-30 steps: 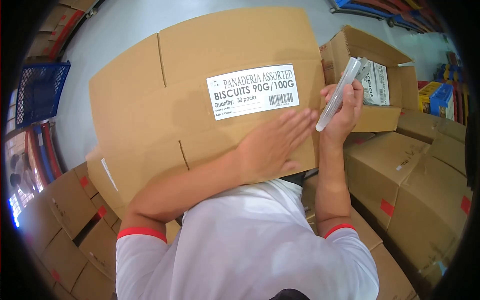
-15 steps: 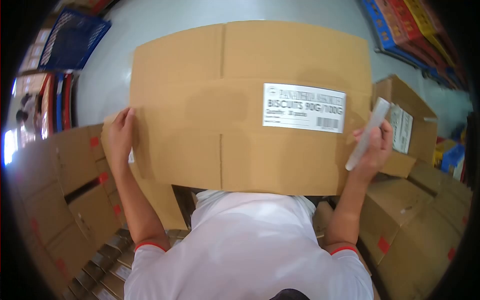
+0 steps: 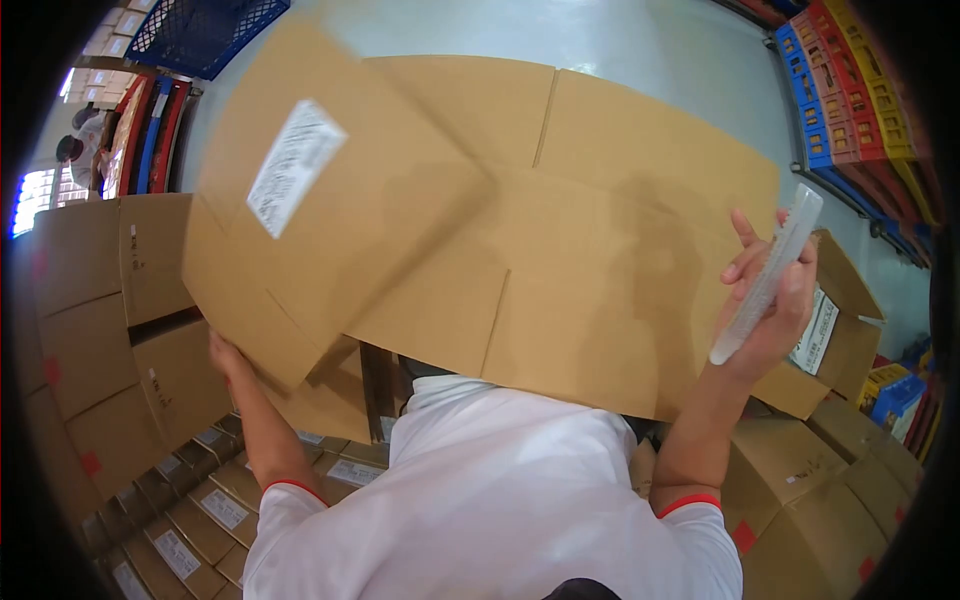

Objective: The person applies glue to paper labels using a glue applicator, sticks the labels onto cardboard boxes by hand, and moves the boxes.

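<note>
My left hand (image 3: 232,362) is closed on the lower left edge of a flat cardboard sheet (image 3: 390,210), which is tilted and blurred. A white printed label (image 3: 296,168) shows on this sheet. Under it lies a second flat cardboard sheet (image 3: 600,240), with no label visible on it. In my right hand (image 3: 775,300), a clear, long, narrow plastic object (image 3: 768,275) is held above the right end of the lower sheet; the index finger points outward.
An open box (image 3: 850,335) with white labels inside stands at the right, above closed boxes (image 3: 790,460). Stacked cartons (image 3: 85,340) fill the left. Coloured crates (image 3: 850,100) stand upper right, a blue crate (image 3: 200,35) upper left. A person (image 3: 88,150) is far left.
My left hand has swung the labelled sheet left and turned it, uncovering the unlabelled sheet beneath. My right hand still holds the plastic object. The view has shifted.
</note>
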Demonstrator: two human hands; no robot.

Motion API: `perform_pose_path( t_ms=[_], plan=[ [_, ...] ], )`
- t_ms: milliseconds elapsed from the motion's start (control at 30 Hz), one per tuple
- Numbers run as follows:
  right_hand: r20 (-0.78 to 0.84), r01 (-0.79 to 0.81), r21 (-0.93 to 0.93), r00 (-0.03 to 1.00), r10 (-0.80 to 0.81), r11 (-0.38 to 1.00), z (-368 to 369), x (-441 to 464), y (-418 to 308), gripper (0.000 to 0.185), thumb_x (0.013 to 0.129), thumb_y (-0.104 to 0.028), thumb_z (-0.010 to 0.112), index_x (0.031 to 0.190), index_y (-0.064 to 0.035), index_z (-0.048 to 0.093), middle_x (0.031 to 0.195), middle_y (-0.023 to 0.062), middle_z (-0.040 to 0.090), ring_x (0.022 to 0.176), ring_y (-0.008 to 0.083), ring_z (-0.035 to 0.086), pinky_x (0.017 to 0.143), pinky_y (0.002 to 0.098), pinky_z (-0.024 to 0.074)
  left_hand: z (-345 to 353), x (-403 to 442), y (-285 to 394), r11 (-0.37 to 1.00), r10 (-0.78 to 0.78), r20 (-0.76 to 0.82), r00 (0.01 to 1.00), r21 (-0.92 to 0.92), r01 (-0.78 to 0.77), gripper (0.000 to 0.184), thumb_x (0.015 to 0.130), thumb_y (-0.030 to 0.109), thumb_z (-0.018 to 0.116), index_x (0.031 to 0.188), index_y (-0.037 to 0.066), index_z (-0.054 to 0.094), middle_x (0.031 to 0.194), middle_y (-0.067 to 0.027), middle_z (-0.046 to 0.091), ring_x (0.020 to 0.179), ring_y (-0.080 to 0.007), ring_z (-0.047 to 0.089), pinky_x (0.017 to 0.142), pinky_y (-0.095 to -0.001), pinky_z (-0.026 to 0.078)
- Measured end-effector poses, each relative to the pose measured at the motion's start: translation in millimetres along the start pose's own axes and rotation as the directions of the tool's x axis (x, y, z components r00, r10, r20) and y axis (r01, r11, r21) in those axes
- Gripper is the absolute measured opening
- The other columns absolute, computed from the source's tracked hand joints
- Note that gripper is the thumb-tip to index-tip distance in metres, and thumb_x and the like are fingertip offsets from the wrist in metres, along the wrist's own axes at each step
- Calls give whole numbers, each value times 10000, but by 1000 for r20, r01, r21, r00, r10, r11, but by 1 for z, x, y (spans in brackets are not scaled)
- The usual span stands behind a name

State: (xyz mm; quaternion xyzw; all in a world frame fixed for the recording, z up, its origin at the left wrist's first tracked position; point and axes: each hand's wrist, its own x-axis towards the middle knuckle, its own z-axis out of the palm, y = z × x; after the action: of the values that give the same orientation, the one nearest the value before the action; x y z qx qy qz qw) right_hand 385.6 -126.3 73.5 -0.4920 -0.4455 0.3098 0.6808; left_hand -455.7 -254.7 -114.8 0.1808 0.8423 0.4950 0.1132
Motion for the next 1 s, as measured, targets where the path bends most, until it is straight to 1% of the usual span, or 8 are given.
perform_pose_path(
  t_ms=[133,300,400,600,633,667,900,1000],
  plan=[
    [-58,-177,168,980,189,970,-30,2,6,628,1074,-340,460,1479,137,410,613,-10,458,626,122,523,1029,498,505,-68,-106,-85,818,-443,-351,825,217,532,545,1054,453,563,1192,-51,720,1148,-180,751,1020,-346,707,885,-464,534],
    [-154,-114,122,979,132,986,-67,9,0,574,1074,-381,507,1393,97,521,676,20,531,629,138,555,892,423,560,-96,-190,-110,-56,-389,282,877,943,-328,306,959,245,684,1172,35,749,1156,-184,757,1075,-354,731,908,-459,587],
    [-283,-73,-70,958,51,995,-72,21,-39,441,1066,-291,575,1319,70,579,715,18,574,646,118,567,795,356,552,-90,-185,-85,166,-421,565,710,817,-552,215,932,212,726,1093,87,793,1137,-167,768,1075,-346,740,898,-455,601],
    [-391,-101,-662,892,-228,743,-176,36,-72,266,1001,-267,738,1043,-5,730,726,-15,590,611,101,520,572,286,430,1,-85,-51,-256,65,350,935,911,-323,605,1007,530,585,1410,80,617,1466,-316,530,1281,-480,589,1000,-576,523],
    [-388,-229,-785,906,-170,575,-201,39,-63,281,977,-299,766,1005,-21,742,701,-12,595,613,88,525,579,279,438,31,-65,-33,93,326,214,921,962,-256,649,1013,561,570,1453,85,581,1520,-319,463,1349,-484,521,1049,-578,486],
    [-401,-337,-865,909,-110,372,-225,42,-50,297,953,-332,794,967,-37,754,675,-9,601,616,74,529,587,273,446,64,-52,-11,442,501,-10,865,863,-247,694,1018,592,555,1497,90,545,1573,-322,396,1418,-487,453,1099,-579,450],
    [-324,-329,-944,937,133,23,-297,9,78,299,902,-295,743,1071,-49,742,960,230,743,939,445,699,832,531,538,223,-86,199,-30,945,294,142,511,-859,654,1045,536,570,1535,105,516,1597,-306,366,1471,-469,388,1169,-575,381],
    [-381,-386,-923,911,155,2,-291,5,91,331,891,-320,761,1087,-54,746,962,220,751,938,428,707,839,518,544,257,-122,252,-14,951,293,99,362,-932,627,1039,530,595,1501,108,555,1608,-286,362,1489,-445,369,1184,-558,373]
  ],
)
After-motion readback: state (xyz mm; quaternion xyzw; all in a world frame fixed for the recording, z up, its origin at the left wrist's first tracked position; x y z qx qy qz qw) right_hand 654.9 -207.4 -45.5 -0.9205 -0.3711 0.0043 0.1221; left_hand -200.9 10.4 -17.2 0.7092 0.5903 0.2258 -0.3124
